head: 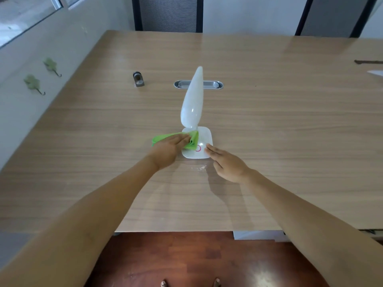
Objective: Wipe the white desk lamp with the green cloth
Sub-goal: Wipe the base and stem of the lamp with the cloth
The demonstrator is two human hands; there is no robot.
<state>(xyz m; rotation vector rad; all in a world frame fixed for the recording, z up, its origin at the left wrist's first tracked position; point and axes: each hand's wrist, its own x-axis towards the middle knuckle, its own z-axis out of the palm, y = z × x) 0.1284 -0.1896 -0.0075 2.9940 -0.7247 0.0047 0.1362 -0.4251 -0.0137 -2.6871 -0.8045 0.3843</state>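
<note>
Looking down at a big wood-grain tabletop from my headcam, pale laminate with a glossy sheen that picks up glare beyond my hands. My left hand is pressed flat on the green cloth, fingers stretched out and pinning it against the left side of the white desk lamp, right on its square base. The cloth is bunched up, part of it trailing off the base onto the wood to the left of that hand. My right hand is open and flat, fingers together, holding nothing, with the fingertips touching the near right corner of the base. There's a pink ring on the base, sitting between the two hands.

The lamp's head is folded up and tilts away from me. Past it, well beyond my hands, there's an oval cable grommet set into the wood, and further left of that a small grey metal gadget; can't tell what it is. A little smudge or wet patch shines just in front of the base, between my wrists.

Room-wise: white wall off to the left with two leaf-shaped hooks, a window above them, dark chair backs at the far edge, and reddish wooden floor below the near edge.
</note>
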